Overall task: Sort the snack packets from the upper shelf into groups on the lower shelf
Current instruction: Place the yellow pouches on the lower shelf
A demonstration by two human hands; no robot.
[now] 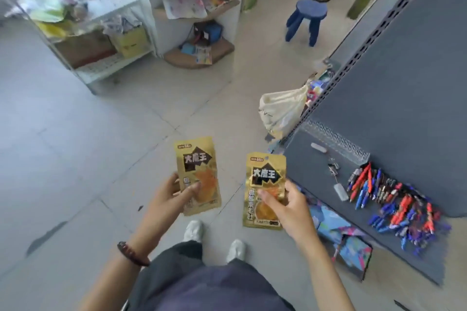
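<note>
My left hand pinches a gold snack packet with black lettering, thumb across its front, held upright over the floor. My right hand pinches a second gold snack packet of the same look by its right side. Both packets hang in front of me, apart from each other. To the right stands a dark grey shelf unit; its lower shelf board carries a heap of red and blue pens. Under that board lie blue packets.
A cream cloth bag leans at the shelf's corner. A blue stool stands on the tiled floor behind. A white rack with boxes and bags is at the left, and corner shelves hold clutter. My feet are below.
</note>
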